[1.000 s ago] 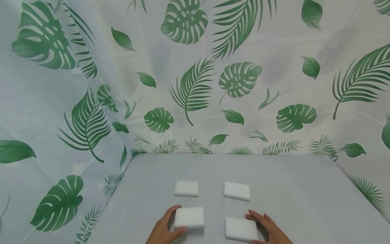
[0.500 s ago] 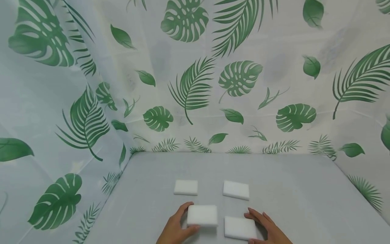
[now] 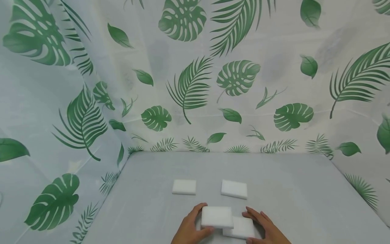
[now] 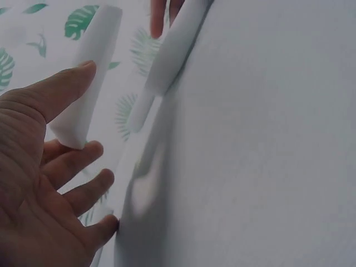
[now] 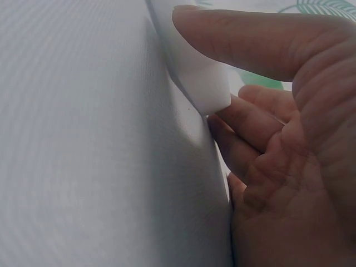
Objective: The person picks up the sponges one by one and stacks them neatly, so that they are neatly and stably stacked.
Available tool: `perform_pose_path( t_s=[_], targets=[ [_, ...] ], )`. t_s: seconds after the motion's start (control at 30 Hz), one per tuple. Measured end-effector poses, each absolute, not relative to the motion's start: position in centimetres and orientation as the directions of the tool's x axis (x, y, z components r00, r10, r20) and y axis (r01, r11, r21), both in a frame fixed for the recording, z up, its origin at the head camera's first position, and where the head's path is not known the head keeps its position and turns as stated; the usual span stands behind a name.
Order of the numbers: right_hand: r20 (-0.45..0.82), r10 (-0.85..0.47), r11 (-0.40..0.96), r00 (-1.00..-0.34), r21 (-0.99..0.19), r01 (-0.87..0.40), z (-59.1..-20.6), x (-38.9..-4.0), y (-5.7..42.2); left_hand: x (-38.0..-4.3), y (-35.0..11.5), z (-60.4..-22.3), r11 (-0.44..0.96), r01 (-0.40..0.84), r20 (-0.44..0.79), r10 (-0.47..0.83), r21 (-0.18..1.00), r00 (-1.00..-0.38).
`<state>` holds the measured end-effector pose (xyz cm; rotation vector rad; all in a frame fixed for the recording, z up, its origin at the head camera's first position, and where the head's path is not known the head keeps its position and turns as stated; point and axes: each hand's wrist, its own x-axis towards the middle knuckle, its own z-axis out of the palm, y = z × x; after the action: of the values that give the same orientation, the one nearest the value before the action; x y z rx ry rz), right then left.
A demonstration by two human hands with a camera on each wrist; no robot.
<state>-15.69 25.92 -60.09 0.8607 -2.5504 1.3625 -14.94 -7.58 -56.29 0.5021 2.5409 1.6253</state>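
Observation:
My left hand point(image 3: 190, 227) grips a white sponge block point(image 3: 217, 217) between thumb and fingers. In the left wrist view, this sponge point(image 4: 103, 47) is tilted and raised off the table, with the thumb on one face and fingertips at its lower end. In the head view it overlaps the left part of a second white sponge point(image 3: 244, 226) lying on the table. That second sponge is pinched at its right end by my right hand point(image 3: 271, 230), thumb on the near side and fingers on the far side. The right wrist view shows the sponge's corner point(image 5: 214, 92) between them.
Two more white sponges lie farther back on the grey tabletop point(image 3: 289, 183): a back left sponge point(image 3: 184, 187) and a back right sponge point(image 3: 234, 189). A white curtain point(image 3: 195, 132) printed with green leaves hangs behind and along both sides.
My left hand has carried its sponge rightward, from a spot left of the second sponge to partly over it. My right hand has stayed at its sponge.

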Motion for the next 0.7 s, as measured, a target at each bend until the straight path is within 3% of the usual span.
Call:
perform_pose_path(
  t_s=[0.33,0.57,0.7],
  targets=[
    [0.355,-0.425,0.444,-0.833,-0.720,-0.534,-60.0,-15.6,26.1,-14.7,-4.4,-56.4,0.459,0.139,0.010,0.273,0.877,-0.962],
    [0.237,-0.381,0.499,-0.894,-0.761,-0.415,-59.5,-15.2,26.1,-14.9,-2.7,-57.1,0.525,0.318,0.136,0.356,0.790,-0.925],
    [0.115,-0.346,0.552,-0.931,-0.778,-0.301,-59.0,-15.1,26.1,-14.9,-2.0,-57.4,0.560,0.340,0.148,0.360,0.756,-0.921]
  ],
)
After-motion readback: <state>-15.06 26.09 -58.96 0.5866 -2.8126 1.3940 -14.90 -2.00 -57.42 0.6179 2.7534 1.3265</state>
